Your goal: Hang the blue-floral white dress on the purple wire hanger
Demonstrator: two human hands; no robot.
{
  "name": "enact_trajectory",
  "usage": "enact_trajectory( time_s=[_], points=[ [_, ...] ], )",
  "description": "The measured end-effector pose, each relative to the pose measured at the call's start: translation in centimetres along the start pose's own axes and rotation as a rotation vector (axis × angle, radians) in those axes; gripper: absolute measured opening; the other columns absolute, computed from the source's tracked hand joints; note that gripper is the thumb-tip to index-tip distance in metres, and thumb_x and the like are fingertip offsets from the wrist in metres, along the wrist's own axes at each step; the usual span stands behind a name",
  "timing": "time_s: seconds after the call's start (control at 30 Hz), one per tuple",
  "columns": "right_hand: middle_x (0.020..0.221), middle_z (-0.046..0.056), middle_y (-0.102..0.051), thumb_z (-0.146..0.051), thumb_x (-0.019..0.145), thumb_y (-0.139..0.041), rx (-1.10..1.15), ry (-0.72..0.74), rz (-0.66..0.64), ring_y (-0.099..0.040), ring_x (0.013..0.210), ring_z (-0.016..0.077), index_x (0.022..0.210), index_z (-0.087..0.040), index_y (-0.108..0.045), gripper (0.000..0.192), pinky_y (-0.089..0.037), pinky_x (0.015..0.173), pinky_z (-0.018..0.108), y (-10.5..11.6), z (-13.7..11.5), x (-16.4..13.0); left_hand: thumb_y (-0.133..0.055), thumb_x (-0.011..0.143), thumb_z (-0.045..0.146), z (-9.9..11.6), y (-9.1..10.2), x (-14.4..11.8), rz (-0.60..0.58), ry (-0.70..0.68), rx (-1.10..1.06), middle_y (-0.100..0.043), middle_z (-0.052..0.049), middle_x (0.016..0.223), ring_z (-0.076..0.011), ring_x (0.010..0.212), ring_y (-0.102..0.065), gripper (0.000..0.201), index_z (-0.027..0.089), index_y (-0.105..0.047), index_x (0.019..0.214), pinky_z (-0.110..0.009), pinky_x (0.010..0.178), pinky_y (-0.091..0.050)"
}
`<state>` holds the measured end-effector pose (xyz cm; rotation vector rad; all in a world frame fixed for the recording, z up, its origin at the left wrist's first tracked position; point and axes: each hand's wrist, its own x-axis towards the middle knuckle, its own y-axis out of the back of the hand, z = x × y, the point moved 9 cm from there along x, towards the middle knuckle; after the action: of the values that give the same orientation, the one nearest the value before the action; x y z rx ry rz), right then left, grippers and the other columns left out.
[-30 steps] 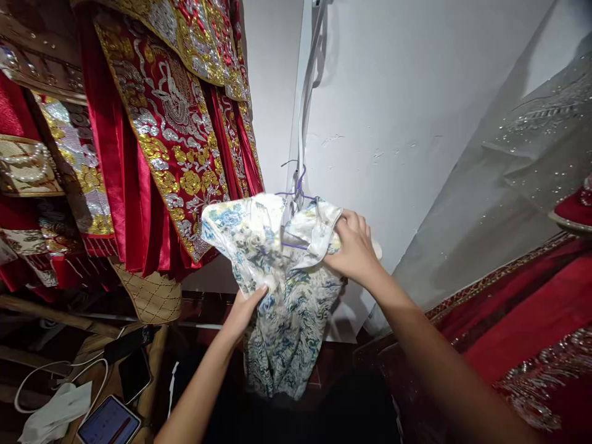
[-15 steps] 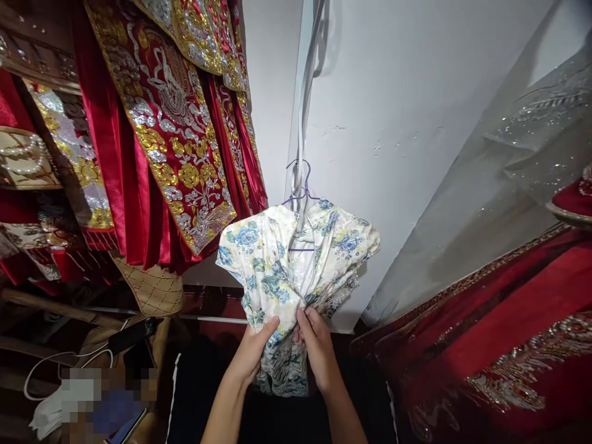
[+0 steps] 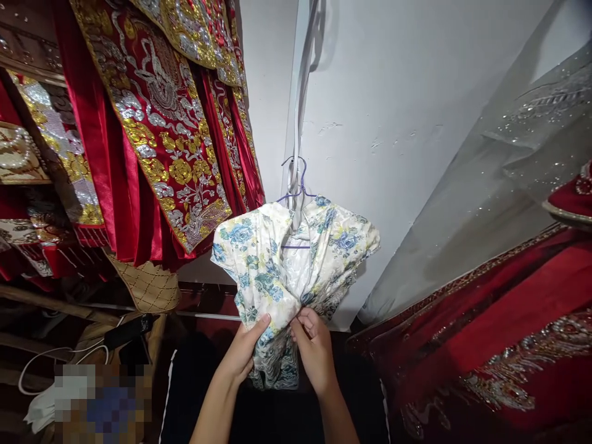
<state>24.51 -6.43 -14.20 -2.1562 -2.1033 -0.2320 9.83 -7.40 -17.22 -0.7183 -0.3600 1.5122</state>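
A white dress (image 3: 263, 259) with a blue and green floral print hangs from a thin purple hanger (image 3: 303, 188) against the wall. Its neckline gapes open, showing the pale inside and the hanger's lower bar. My left hand (image 3: 243, 348) grips the dress at its left side, thumb on top and fingers hidden behind the cloth. At the front where the two sides cross, my right hand (image 3: 312, 345) pinches the fabric edge between thumb and curled fingers. Below my hands the lower part of the dress drops in gathered folds.
Red garments with gold and silver embroidery (image 3: 171, 129) hang at the left. To the right are a sheer sparkling cloth (image 3: 467, 179) and a red beaded garment (image 3: 499, 320). A wooden rack (image 3: 157, 345) with a white cable (image 3: 34, 370) stands lower left. A white strap (image 3: 300, 92) runs down the wall.
My right hand has shifted slightly left along the front edge, and the neckline gapes a little wider. The whole view has moved slightly; my left hand keeps its grip.
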Motion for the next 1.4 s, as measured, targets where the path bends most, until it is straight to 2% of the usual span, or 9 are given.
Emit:
enact_trajectory(
  time_s=[0.23, 0.33, 0.4, 0.53, 0.63, 0.87, 1.07, 1.23, 1.4],
  points=[
    [0.056, -0.003, -0.046, -0.039, 0.088, -0.062, -0.216, 0.127, 0.175, -0.044, 0.054, 0.0162, 0.078, -0.023, -0.062, 0.019, -0.036, 0.053, 0.029, 3.0, -1.2, -0.9, -0.078, 0.077, 0.039, 3.9, 6.7, -0.1, 0.457, -0.424, 0.217, -0.068, -0.01, 0.121, -0.0264, 0.114, -0.064, 0.049, 0.019, -0.063, 0.12, -0.035, 0.097, -0.051],
    [0.057, -0.002, -0.048, -0.039, 0.089, -0.062, -0.233, 0.161, 0.196, -0.046, 0.055, 0.0173, 0.08, -0.024, -0.066, 0.018, -0.038, 0.054, 0.03, 3.1, -1.5, -1.3, -0.073, 0.081, 0.039, 6.0, 6.3, -2.5, 0.598, -0.735, 0.432, -0.06, -0.008, 0.126, -0.0239, 0.117, -0.057, 0.047, 0.023, -0.059, 0.123, -0.031, 0.096, -0.046],
    [0.065, 0.002, -0.059, -0.039, 0.089, -0.063, -0.227, 0.167, 0.181, -0.055, 0.061, 0.02, 0.084, -0.024, -0.068, 0.016, -0.044, 0.058, 0.032, 2.9, -1.4, -1.4, -0.072, 0.082, 0.037, 6.1, 3.9, -3.4, 0.539, -0.823, 0.559, -0.06, -0.008, 0.12, -0.0243, 0.114, -0.056, 0.034, 0.023, -0.063, 0.112, -0.031, 0.096, -0.045],
    [0.084, 0.006, -0.071, -0.037, 0.089, -0.063, -0.176, 0.184, 0.161, -0.066, 0.078, 0.0253, 0.089, -0.025, -0.07, 0.014, -0.052, 0.069, 0.037, 2.3, -1.5, -1.5, -0.069, 0.083, 0.033, 3.2, -2.2, -2.4, 0.148, -0.689, 0.672, -0.065, -0.007, 0.101, -0.0249, 0.102, -0.06, 0.015, 0.023, -0.069, 0.094, -0.034, 0.092, -0.046],
    [0.086, 0.006, -0.072, -0.036, 0.09, -0.062, -0.174, 0.196, 0.114, -0.068, 0.082, 0.0259, 0.09, -0.025, -0.07, 0.013, -0.053, 0.071, 0.037, 1.8, -1.8, -1.5, -0.067, 0.084, 0.031, 1.8, -4.2, -1.8, 0.073, -0.623, 0.691, -0.065, -0.006, 0.098, -0.0236, 0.097, -0.06, 0.015, 0.024, -0.067, 0.097, -0.033, 0.089, -0.046],
    [0.074, 0.003, -0.062, -0.029, 0.09, -0.061, -0.319, 0.376, 0.134, -0.059, 0.069, 0.021, 0.079, -0.025, -0.067, 0.013, -0.048, 0.063, 0.034, 3.0, -4.9, -0.9, -0.061, 0.089, 0.031, 1.3, -4.8, -2.1, 0.01, -0.643, 0.764, -0.062, -0.004, 0.082, -0.0208, 0.081, -0.058, 0.012, 0.022, -0.064, 0.083, -0.03, 0.076, -0.043],
    [0.073, 0.001, -0.054, -0.027, 0.088, -0.064, -0.436, 0.673, 0.316, -0.05, 0.067, 0.017, 0.068, -0.022, -0.059, 0.021, -0.042, 0.061, 0.031, 5.0, -13.9, 6.0, -0.06, 0.09, 0.036, 0.6, -4.3, -2.5, -0.026, -0.601, 0.82, -0.059, -0.004, 0.078, -0.0206, 0.077, -0.056, 0.02, 0.021, -0.064, 0.078, -0.031, 0.072, -0.043],
    [0.078, 0.0, -0.049, -0.023, 0.089, -0.06, -0.431, 0.873, 0.395, -0.046, 0.067, 0.0141, 0.076, -0.021, -0.058, 0.013, -0.038, 0.06, 0.028, 4.8, -20.9, 11.8, -0.06, 0.09, 0.037, -0.7, -3.3, -1.9, -0.039, -0.55, 0.859, -0.058, -0.004, 0.078, -0.0201, 0.077, -0.055, 0.021, 0.02, -0.061, 0.077, -0.03, 0.072, -0.043],
    [0.074, -0.001, -0.047, -0.021, 0.092, -0.058, -0.422, 0.877, 0.241, -0.044, 0.065, 0.0133, 0.079, -0.021, -0.057, 0.013, -0.036, 0.058, 0.027, 3.0, -21.3, 10.6, -0.062, 0.09, 0.032, 1.7, -4.3, -1.0, -0.12, -0.641, 0.931, -0.063, -0.005, 0.082, -0.0201, 0.081, -0.059, 0.015, 0.02, -0.068, 0.086, -0.03, 0.074, -0.046]
  ],
)
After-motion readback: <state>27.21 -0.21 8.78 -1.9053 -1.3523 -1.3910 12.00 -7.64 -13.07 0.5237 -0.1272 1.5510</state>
